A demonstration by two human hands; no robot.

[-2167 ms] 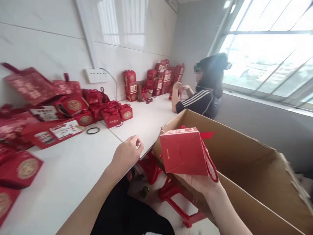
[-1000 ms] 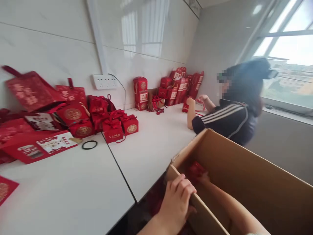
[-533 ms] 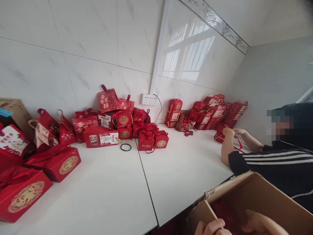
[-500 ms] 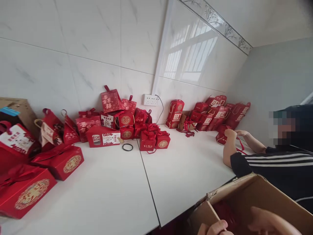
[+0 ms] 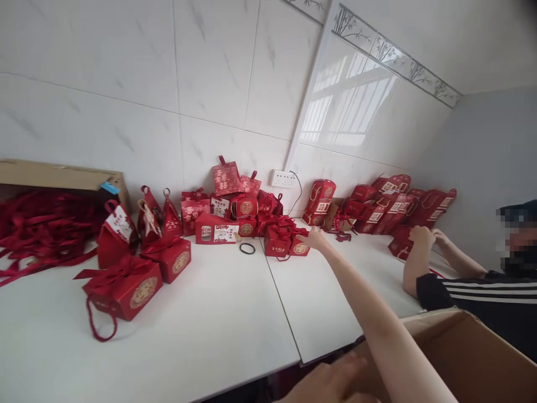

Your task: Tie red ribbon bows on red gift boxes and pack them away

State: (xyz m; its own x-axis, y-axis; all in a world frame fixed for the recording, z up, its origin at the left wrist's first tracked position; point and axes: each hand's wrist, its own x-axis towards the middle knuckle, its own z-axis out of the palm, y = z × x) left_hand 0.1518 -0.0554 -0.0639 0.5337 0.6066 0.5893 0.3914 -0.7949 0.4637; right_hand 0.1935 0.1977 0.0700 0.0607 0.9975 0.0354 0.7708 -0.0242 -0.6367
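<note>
My right hand [image 5: 311,238] is stretched across the table to a small red gift box [image 5: 300,249] with a gold round emblem and a ribbon bow. Its fingers look apart at the box's upper edge; whether they touch it I cannot tell. Low in the view, my left hand [image 5: 329,383] is somewhat blurred, fingers stretched out beside the cardboard carton [image 5: 432,322], holding nothing I can see. Another red gift box [image 5: 277,246] stands directly left of the one at my right hand.
More red boxes [image 5: 121,288] stand along the white table [image 5: 201,330]. A black ring [image 5: 247,248] lies near the table seam. At left, an open carton [image 5: 62,174] holds red ribbons. On the right, a co-worker [image 5: 474,291] handles a red box [image 5: 400,246]. A socket strip [image 5: 283,178] is on the wall.
My right hand has left the carton and reached forward to the red gift box. My left hand has come off the carton's edge. The view has turned left, showing the ribbon carton.
</note>
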